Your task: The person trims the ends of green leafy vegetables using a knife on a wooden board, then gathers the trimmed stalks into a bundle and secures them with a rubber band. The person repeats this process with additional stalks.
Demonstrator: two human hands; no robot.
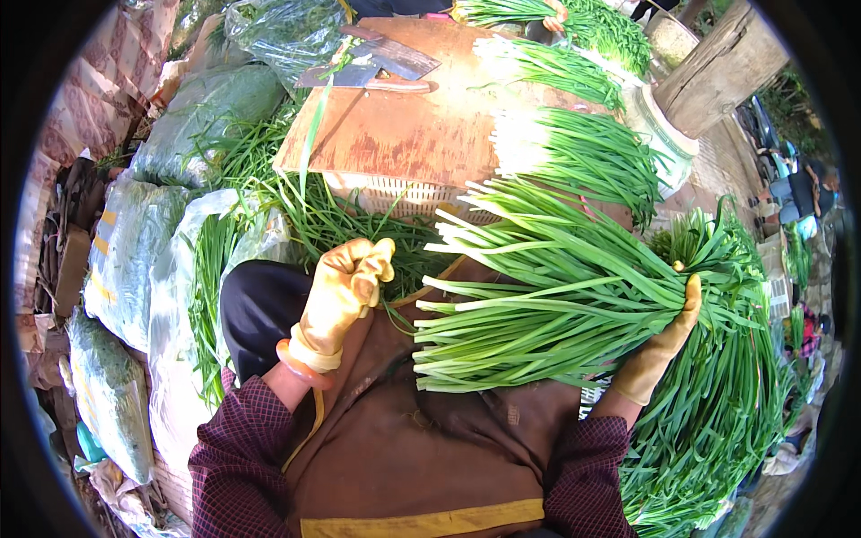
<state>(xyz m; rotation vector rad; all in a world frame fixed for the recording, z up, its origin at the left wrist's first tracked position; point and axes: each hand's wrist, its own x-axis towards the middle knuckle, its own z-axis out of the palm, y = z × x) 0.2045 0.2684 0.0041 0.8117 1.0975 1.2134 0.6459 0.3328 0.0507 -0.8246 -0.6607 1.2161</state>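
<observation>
My right hand (673,336), in a yellowish glove, is wrapped round a big bunch of garlic chives (556,287). The pale cut ends fan out to the left over my lap, and the leaves run off to the right behind the hand. My left hand (345,291), gloved alike with an orange band at the wrist, is raised left of the bunch, its fingers curled together. A thin green strand (396,318) trails just below those fingers; whether they grip it is hard to make out. Loose green leaves (359,224) lie heaped just beyond the left hand.
Ahead stands a reddish wooden board (404,130) bearing broad-bladed knives (395,58) and laid-out chive bunches (574,152). Stuffed clear plastic bags (134,260) line the left. A large chive heap (717,430) lies at right, near a white bucket (664,134) and a wooden post (722,67).
</observation>
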